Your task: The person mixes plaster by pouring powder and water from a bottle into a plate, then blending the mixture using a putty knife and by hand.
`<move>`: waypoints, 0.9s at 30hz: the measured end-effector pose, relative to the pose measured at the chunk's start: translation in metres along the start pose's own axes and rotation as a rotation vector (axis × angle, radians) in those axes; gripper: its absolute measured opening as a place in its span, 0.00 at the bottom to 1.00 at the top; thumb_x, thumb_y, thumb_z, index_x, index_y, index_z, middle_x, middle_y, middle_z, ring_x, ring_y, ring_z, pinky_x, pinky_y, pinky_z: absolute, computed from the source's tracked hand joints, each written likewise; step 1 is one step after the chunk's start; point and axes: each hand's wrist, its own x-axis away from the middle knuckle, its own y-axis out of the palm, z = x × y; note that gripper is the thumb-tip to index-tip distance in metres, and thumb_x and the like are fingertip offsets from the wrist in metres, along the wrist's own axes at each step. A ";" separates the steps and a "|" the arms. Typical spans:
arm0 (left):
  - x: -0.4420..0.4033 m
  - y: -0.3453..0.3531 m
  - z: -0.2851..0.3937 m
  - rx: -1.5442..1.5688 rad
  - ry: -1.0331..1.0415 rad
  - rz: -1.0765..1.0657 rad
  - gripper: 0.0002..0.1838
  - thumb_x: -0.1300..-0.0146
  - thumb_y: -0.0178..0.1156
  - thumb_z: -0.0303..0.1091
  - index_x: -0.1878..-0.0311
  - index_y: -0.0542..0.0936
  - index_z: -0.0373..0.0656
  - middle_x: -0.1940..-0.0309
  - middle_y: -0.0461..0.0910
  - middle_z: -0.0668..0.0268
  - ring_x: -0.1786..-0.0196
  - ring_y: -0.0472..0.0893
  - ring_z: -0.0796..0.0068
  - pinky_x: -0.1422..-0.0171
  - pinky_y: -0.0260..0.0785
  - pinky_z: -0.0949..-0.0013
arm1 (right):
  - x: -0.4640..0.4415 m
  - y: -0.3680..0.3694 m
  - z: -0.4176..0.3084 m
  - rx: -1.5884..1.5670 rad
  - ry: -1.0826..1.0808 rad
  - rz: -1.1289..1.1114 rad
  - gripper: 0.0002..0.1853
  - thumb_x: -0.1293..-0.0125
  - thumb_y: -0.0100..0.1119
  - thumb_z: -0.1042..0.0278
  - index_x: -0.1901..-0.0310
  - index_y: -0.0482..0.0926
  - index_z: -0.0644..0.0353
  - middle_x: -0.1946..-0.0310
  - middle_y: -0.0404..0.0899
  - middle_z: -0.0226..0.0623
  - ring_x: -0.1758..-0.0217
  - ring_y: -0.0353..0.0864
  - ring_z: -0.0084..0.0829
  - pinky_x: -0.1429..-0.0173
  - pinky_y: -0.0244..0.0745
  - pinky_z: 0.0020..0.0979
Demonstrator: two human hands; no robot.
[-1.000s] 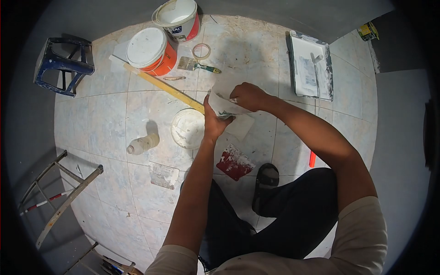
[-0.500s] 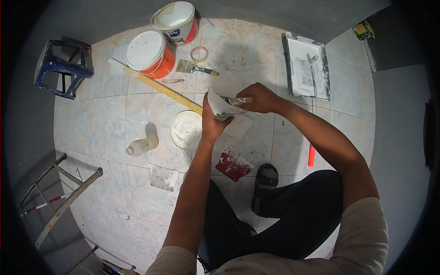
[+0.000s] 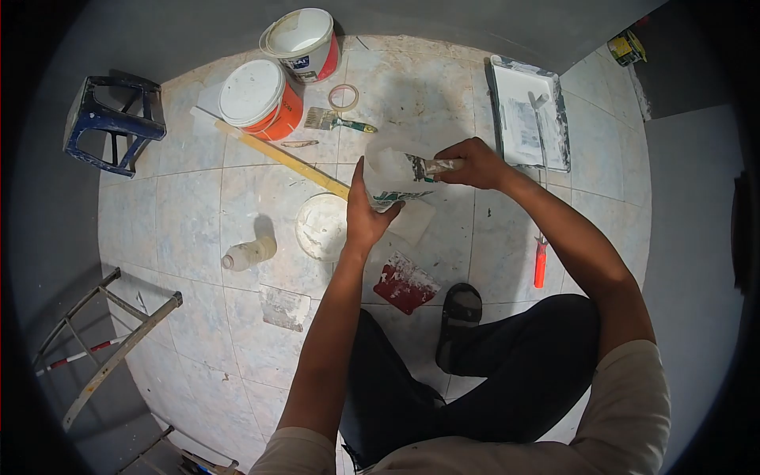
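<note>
My left hand (image 3: 369,212) is wrapped round a whitish plastic tub (image 3: 380,178) with green print low on its side, holding it up with its opening tipped toward me. Gripped by its pale, worn handle, a putty knife (image 3: 420,168) is in my right hand (image 3: 476,165). Its dark, white-smeared blade reaches over the tub's mouth; the tip's contact inside is unclear. Below my hands lie a red plastic spreader (image 3: 406,286) caked with white and a pale square sheet (image 3: 413,223). A round white lid (image 3: 320,228) sits left of my left wrist.
Two paint buckets, one orange and white (image 3: 257,95) and one white and red (image 3: 305,47), stand at the back. A wide brush (image 3: 340,120), tape roll (image 3: 343,96) and yellow straightedge (image 3: 293,162) lie nearer. A paint tray (image 3: 532,119) is right; a blue stool (image 3: 115,123) and bottle (image 3: 249,253) are left.
The tub has tilted so its opening and inside show more. My right hand has moved slightly right with the putty knife. My left hand keeps its hold.
</note>
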 end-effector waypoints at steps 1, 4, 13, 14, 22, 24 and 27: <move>0.000 0.000 0.000 -0.018 -0.013 -0.013 0.64 0.55 0.85 0.25 0.16 0.55 0.31 0.24 0.70 0.41 0.22 0.72 0.43 0.18 0.66 0.52 | 0.001 -0.001 0.002 0.001 -0.002 -0.002 0.23 0.38 0.79 0.55 0.45 0.92 0.60 0.53 0.93 0.48 0.52 0.92 0.42 0.41 0.82 0.36; 0.003 0.001 0.003 -0.067 -0.003 -0.023 0.64 0.54 0.85 0.26 0.16 0.56 0.33 0.22 0.68 0.41 0.21 0.70 0.41 0.17 0.65 0.50 | 0.004 -0.002 0.008 -0.006 -0.044 0.027 0.24 0.39 0.80 0.55 0.44 0.92 0.59 0.53 0.93 0.47 0.51 0.92 0.42 0.40 0.83 0.37; 0.005 0.021 0.013 -0.075 0.006 -0.004 0.68 0.53 0.85 0.26 0.14 0.49 0.32 0.18 0.61 0.37 0.17 0.64 0.38 0.15 0.63 0.49 | -0.005 0.002 -0.022 0.284 -0.062 0.007 0.23 0.38 0.74 0.50 0.45 0.92 0.53 0.54 0.92 0.46 0.51 0.90 0.52 0.42 0.83 0.46; 0.005 0.025 0.015 -0.066 -0.004 0.015 0.69 0.52 0.85 0.26 0.13 0.46 0.31 0.17 0.59 0.36 0.16 0.63 0.37 0.15 0.62 0.49 | -0.007 0.008 -0.019 0.261 -0.102 0.026 0.22 0.38 0.73 0.50 0.46 0.92 0.53 0.55 0.92 0.46 0.52 0.90 0.51 0.43 0.83 0.47; 0.002 0.033 0.016 -0.034 -0.066 0.054 0.74 0.54 0.87 0.26 0.13 0.40 0.29 0.16 0.52 0.34 0.15 0.60 0.37 0.14 0.60 0.51 | -0.012 0.021 -0.024 0.389 -0.178 0.053 0.22 0.37 0.73 0.55 0.43 0.91 0.53 0.61 0.91 0.46 0.58 0.90 0.50 0.49 0.83 0.49; 0.000 0.035 0.013 -0.029 -0.071 0.045 0.75 0.55 0.87 0.27 0.13 0.40 0.29 0.16 0.52 0.34 0.15 0.60 0.36 0.13 0.59 0.51 | -0.012 0.020 -0.023 0.430 -0.172 0.046 0.22 0.37 0.72 0.56 0.42 0.90 0.52 0.59 0.91 0.44 0.56 0.90 0.48 0.48 0.83 0.48; -0.001 0.039 0.008 -0.070 -0.065 0.064 0.76 0.55 0.88 0.28 0.13 0.39 0.27 0.16 0.53 0.34 0.15 0.59 0.36 0.13 0.59 0.52 | -0.013 0.022 -0.026 0.479 -0.180 0.048 0.21 0.36 0.72 0.57 0.42 0.90 0.52 0.57 0.91 0.42 0.54 0.90 0.46 0.47 0.83 0.47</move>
